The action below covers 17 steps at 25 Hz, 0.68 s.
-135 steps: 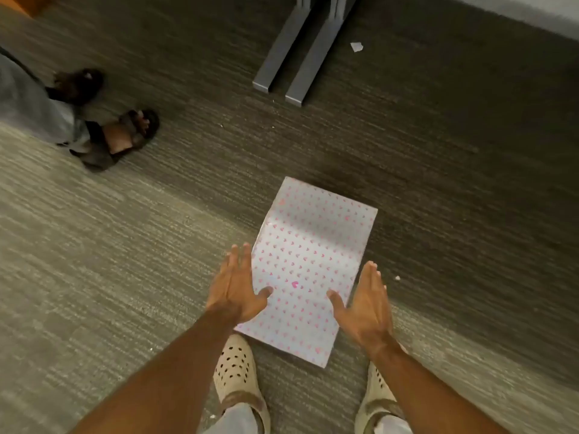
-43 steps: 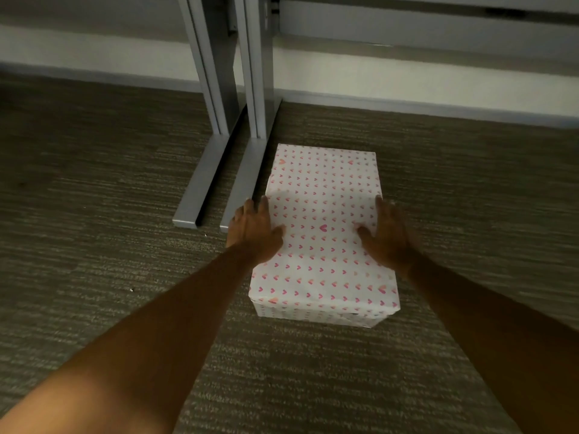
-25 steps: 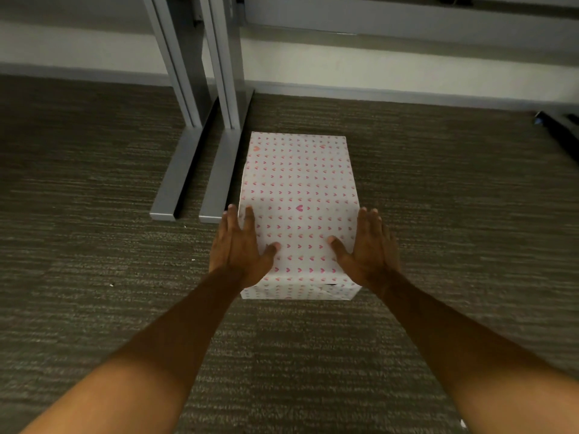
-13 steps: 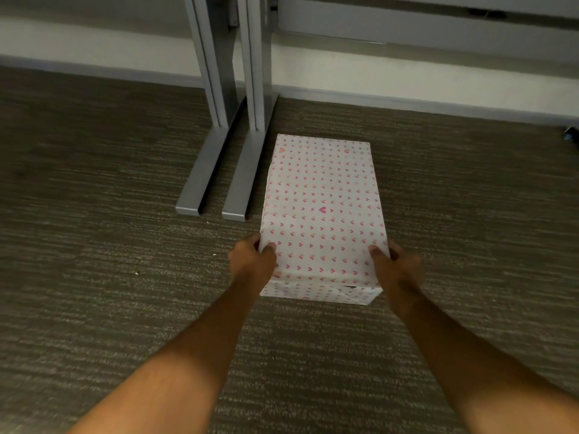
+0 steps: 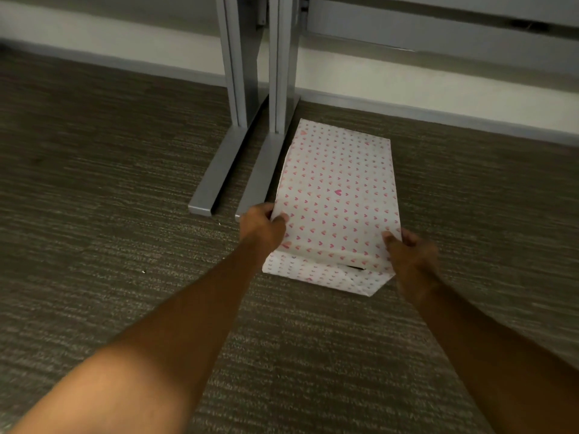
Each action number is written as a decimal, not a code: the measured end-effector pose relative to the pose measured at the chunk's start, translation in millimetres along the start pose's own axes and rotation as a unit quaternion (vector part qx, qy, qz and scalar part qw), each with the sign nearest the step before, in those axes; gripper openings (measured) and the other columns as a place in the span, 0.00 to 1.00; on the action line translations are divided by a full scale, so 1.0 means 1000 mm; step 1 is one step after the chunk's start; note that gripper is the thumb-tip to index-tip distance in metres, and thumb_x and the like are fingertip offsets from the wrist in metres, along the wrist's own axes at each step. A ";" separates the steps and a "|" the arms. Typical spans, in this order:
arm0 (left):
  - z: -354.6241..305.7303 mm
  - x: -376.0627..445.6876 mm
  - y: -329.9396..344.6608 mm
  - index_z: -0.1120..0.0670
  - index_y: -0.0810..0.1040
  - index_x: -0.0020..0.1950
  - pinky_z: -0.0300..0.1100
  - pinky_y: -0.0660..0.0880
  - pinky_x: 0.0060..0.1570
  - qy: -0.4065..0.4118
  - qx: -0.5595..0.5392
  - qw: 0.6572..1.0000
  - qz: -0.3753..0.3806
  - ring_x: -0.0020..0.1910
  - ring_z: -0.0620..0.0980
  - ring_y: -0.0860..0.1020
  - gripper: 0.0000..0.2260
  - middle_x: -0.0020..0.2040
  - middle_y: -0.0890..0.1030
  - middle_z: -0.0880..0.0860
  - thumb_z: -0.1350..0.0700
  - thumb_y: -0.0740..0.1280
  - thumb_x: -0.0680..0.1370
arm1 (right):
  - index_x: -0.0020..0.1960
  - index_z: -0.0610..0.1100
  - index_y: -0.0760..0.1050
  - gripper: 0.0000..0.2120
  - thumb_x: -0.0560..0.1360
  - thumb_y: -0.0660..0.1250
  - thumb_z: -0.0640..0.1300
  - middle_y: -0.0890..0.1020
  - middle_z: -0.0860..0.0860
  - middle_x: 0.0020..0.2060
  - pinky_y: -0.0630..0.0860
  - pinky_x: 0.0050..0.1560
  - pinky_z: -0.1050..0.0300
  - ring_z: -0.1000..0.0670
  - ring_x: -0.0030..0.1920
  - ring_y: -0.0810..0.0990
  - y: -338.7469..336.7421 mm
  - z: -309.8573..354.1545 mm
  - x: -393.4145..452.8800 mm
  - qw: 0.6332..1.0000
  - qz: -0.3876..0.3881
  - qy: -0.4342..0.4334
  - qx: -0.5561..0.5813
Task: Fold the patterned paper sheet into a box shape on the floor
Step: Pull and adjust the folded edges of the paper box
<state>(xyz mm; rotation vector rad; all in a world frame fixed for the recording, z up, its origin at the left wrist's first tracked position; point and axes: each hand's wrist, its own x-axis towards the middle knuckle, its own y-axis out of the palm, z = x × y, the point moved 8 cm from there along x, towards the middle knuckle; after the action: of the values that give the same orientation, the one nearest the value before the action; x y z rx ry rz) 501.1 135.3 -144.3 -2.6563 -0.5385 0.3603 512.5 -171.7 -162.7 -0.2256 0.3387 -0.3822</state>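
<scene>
The white paper sheet printed with small pink hearts (image 5: 336,195), already folded into a long box shape, lay on the grey-brown striped carpet floor (image 5: 94,198) at about 12 o'clock from the person. The left hand (image 5: 262,228) pinched its near left edge, thumb on top; the right hand (image 5: 407,249) gripped the near right corner. At 11 o'clock, just beside the box, stood two grey metal desk legs (image 5: 250,89) with flat feet.

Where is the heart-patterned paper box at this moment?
In the head view, the paper box lies on the carpet just right of the grey desk feet, with its near corners gripped by the left hand and right hand.
</scene>
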 end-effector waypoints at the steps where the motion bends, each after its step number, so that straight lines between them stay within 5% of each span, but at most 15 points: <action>1: -0.003 0.009 0.000 0.57 0.80 0.61 0.42 0.76 0.49 0.007 0.010 1.000 -0.001 0.54 0.56 0.81 0.14 0.57 0.83 0.56 0.55 0.69 0.76 | 0.63 0.45 0.77 0.16 0.76 0.69 0.44 0.82 0.47 0.58 0.79 0.47 0.56 0.46 0.58 0.80 0.005 0.004 0.007 1.000 0.006 -0.006 0.004; 11: -0.006 0.090 0.004 0.57 0.80 0.62 0.46 0.76 0.57 0.003 0.022 1.000 -0.013 0.56 0.55 0.80 0.16 0.58 0.82 0.56 0.52 0.69 0.76 | 0.64 0.47 0.77 0.16 0.77 0.68 0.47 0.81 0.47 0.60 0.82 0.54 0.48 0.46 0.58 0.81 0.056 0.031 0.066 0.999 0.042 -0.032 -0.007; 17: 0.000 0.101 0.007 0.55 0.79 0.64 0.53 0.79 0.56 -0.009 0.008 1.000 0.002 0.56 0.55 0.80 0.17 0.60 0.81 0.55 0.51 0.68 0.77 | 0.64 0.47 0.76 0.15 0.78 0.66 0.47 0.79 0.52 0.56 0.76 0.38 0.64 0.52 0.54 0.78 0.066 0.031 0.073 0.996 0.067 -0.063 0.008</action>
<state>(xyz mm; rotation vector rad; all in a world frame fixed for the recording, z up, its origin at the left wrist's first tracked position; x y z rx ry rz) 593.2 171.3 -164.1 -2.6419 -0.5351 0.3882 608.7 -136.7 -173.2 -0.2089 0.2246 -0.2364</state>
